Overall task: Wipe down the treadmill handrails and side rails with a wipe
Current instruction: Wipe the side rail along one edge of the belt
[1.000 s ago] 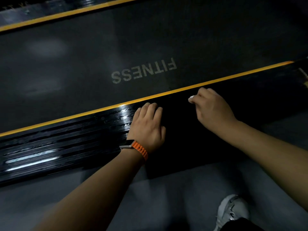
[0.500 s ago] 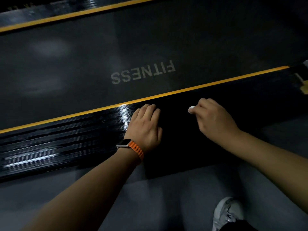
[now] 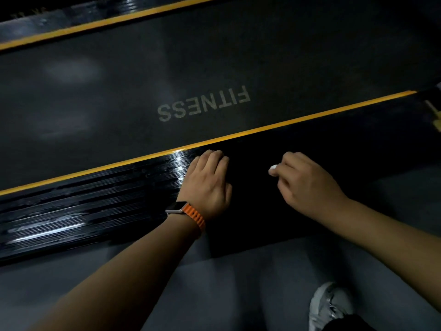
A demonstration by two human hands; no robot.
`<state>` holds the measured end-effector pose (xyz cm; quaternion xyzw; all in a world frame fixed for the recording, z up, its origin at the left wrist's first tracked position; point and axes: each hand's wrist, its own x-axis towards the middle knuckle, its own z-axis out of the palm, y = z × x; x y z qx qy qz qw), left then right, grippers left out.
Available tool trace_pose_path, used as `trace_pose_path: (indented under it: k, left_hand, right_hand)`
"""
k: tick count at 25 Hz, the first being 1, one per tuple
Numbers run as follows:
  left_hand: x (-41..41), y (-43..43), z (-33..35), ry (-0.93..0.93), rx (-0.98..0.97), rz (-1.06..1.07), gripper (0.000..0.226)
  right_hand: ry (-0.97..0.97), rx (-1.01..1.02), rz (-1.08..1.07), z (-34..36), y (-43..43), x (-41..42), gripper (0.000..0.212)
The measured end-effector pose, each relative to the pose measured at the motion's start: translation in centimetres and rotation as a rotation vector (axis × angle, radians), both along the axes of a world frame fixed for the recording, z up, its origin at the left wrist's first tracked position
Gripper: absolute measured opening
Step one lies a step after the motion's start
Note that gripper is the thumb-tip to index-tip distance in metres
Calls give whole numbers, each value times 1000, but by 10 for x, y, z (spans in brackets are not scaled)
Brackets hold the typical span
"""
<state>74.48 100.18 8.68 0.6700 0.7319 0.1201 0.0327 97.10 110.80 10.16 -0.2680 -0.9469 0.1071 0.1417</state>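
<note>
One wipe (image 3: 273, 167) in right hand (image 3: 307, 185)

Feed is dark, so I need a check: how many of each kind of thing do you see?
Hands: 2
Wipe: 1
Rails: 2
Belt: 1
Watch: 1
Shoe: 1
Total: 8

Black side rail (image 3: 95, 206) — left hand (image 3: 207, 182) on it — beside grey floor (image 3: 238, 287).
</note>
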Motion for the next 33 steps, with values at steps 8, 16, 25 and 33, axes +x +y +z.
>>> trace_pose_path:
  k: [8,16,25,33]
  left_hand:
    - [4,3,0,34,-15,24,54]
    - [33,31,1,9,-9,15,52]
    - [57,57,1,-37,-1,84,53]
    - [68,61,-1,-29,26,122,52]
  right_hand:
    - [8,54,2,-5,-8,12,22]
    - [58,64,-52,-8,0,27,18]
    - [168,54,-150,-10,12,46,14]
    - [156,7,-170,-12,30,37,20]
